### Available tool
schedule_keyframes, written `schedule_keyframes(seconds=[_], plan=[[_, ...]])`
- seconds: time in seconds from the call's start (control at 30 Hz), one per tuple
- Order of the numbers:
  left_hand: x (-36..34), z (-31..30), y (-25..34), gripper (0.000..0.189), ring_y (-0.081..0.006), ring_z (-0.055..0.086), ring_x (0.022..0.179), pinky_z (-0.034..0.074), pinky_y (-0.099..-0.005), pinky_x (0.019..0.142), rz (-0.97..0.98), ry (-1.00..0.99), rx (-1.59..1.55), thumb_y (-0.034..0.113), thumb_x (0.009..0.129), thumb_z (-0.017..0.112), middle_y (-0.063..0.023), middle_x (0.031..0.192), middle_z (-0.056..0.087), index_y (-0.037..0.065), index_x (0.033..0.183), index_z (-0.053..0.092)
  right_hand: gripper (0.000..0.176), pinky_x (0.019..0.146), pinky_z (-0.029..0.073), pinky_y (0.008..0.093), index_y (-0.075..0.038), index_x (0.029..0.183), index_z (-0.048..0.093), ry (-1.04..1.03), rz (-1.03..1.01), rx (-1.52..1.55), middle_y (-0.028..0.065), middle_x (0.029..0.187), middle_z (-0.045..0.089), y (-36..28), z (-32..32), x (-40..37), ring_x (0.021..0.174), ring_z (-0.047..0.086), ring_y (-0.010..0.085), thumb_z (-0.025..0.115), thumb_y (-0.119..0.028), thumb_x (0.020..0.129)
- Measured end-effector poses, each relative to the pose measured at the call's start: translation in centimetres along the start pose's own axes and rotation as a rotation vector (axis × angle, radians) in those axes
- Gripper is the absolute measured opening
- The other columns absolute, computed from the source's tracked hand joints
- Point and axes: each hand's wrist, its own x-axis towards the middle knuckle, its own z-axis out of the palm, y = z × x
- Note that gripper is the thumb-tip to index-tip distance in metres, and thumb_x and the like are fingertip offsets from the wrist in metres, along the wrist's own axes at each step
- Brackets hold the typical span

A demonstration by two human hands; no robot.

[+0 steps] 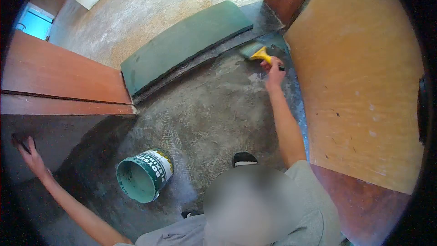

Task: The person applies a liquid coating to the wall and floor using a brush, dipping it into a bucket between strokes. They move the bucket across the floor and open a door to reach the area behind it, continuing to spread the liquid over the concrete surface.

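My right hand [274,73] is closed around the handle of a wide paintbrush [261,55] with a yellow body. Its bristles, blurred by motion, are against the wet floor beside the raised threshold. At the far left, my left hand [32,157] reaches out with thumb and fingers apart against the grey lower wall; a dark patch lies by its fingertips, and I cannot make out what it is. Between my arms a green and white bucket [144,176] stands on the floor, tilted toward me in view, with grey-green liquid inside.
A green slab [186,43] covers the threshold. Wooden door frame parts [63,75] stand at the left, and a yellowish board [359,77] is at the right. My shoe [245,159] rests on the damp concrete floor [205,105]. Beyond the slab lies a tan floor [136,18].
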Motion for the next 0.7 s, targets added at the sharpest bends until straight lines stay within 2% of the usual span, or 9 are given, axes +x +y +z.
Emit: schedule_keyframes(seconds=[0.1, 0.2, 0.3, 0.4, 0.47, 0.53, 0.63, 0.7], plan=[[-0.3, 0.1, 0.6, 0.071, -0.0246, 0.016, 0.149, 0.011, -0.0363, 0.120, -0.016, 0.003, -0.021, 0.029, 0.097, 0.057, -0.0144, 0.161, 0.017, 0.001, 0.153, 0.023, 0.020, 0.065, 0.054, 0.0272, -0.002, 0.104, 0.060, 0.108, -0.117, -0.021, 0.0091, 0.084, 0.067, -1.3, -1.2, 3.5, 0.069, 0.066, 0.0172, 0.059, -0.018, 0.093], [-0.6, 0.3, 2.6, 0.073, -0.0239, 0.015, 0.149, 0.011, -0.0361, 0.120, -0.062, 0.010, -0.076, 0.031, 0.097, 0.058, -0.0140, 0.161, 0.017, 0.000, 0.152, 0.022, 0.017, 0.062, 0.054, 0.0260, -0.002, 0.103, 0.060, 0.300, -0.168, 0.120, 0.0090, 0.084, 0.067, -1.3, -0.6, 4.0, 0.068, 0.066, 0.0164, 0.059, -0.016, 0.092], [-0.7, 0.3, 2.5, 0.073, -0.0240, 0.016, 0.149, 0.011, -0.0361, 0.120, -0.072, 0.014, -0.084, 0.031, 0.096, 0.058, -0.0139, 0.161, 0.018, 0.000, 0.152, 0.022, 0.016, 0.063, 0.054, 0.0263, -0.003, 0.103, 0.060, 0.260, -0.201, 0.182, 0.0100, 0.084, 0.067, 0.0, -0.3, 2.5, 0.070, 0.066, 0.0171, 0.060, -0.014, 0.093], [-0.5, 0.6, 1.5, 0.073, -0.0244, 0.016, 0.148, 0.011, -0.0362, 0.120, -0.038, 0.010, -0.049, 0.031, 0.096, 0.058, -0.0140, 0.161, 0.018, 0.000, 0.152, 0.023, 0.015, 0.068, 0.055, 0.0278, -0.004, 0.105, 0.060, 0.169, -0.166, 0.199, 0.0111, 0.086, 0.067, 2.5, 1.0, -1.0, 0.073, 0.067, 0.0188, 0.060, -0.014, 0.094], [-0.2, 0.7, 0.9, 0.073, -0.0246, 0.017, 0.148, 0.011, -0.0362, 0.120, -0.013, 0.016, -0.031, 0.030, 0.096, 0.059, -0.0141, 0.161, 0.019, 0.000, 0.152, 0.024, 0.015, 0.073, 0.055, 0.0303, -0.004, 0.107, 0.059, 0.086, -0.070, 0.011, 0.0123, 0.088, 0.068, 3.4, 2.9, -5.2, 0.075, 0.067, 0.0194, 0.059, -0.012, 0.095], [-0.2, 0.8, 0.7, 0.073, -0.0248, 0.017, 0.148, 0.011, -0.0363, 0.120, 0.010, 0.022, -0.012, 0.030, 0.096, 0.059, -0.0141, 0.161, 0.019, 0.000, 0.152, 0.024, 0.017, 0.076, 0.055, 0.0324, -0.002, 0.111, 0.058, -0.055, -0.107, -0.122, 0.0132, 0.091, 0.068, 5.2, 4.3, -9.2, 0.076, 0.067, 0.0194, 0.057, -0.009, 0.095], [-0.2, 0.7, 0.8, 0.073, -0.0249, 0.017, 0.148, 0.012, -0.0364, 0.120, -0.030, 0.010, -0.040, 0.030, 0.096, 0.059, -0.0141, 0.161, 0.019, 0.000, 0.152, 0.024, 0.021, 0.077, 0.056, 0.0318, 0.000, 0.115, 0.057, -0.193, 0.048, -0.077, 0.0137, 0.091, 0.068, 6.0, 6.3, -15.1, 0.079, 0.068, 0.0196, 0.055, -0.008, 0.095], [-0.2, 0.6, 0.8, 0.073, -0.0249, 0.017, 0.148, 0.012, -0.0365, 0.120, -0.059, 0.002, -0.058, 0.030, 0.096, 0.059, -0.0140, 0.161, 0.019, -0.001, 0.152, 0.024, 0.022, 0.075, 0.057, 0.0327, 0.001, 0.114, 0.057, -0.352, 0.081, -0.186, 0.0138, 0.091, 0.068, 6.3, 6.3, -16.8, 0.078, 0.068, 0.0202, 0.056, -0.009, 0.095]])
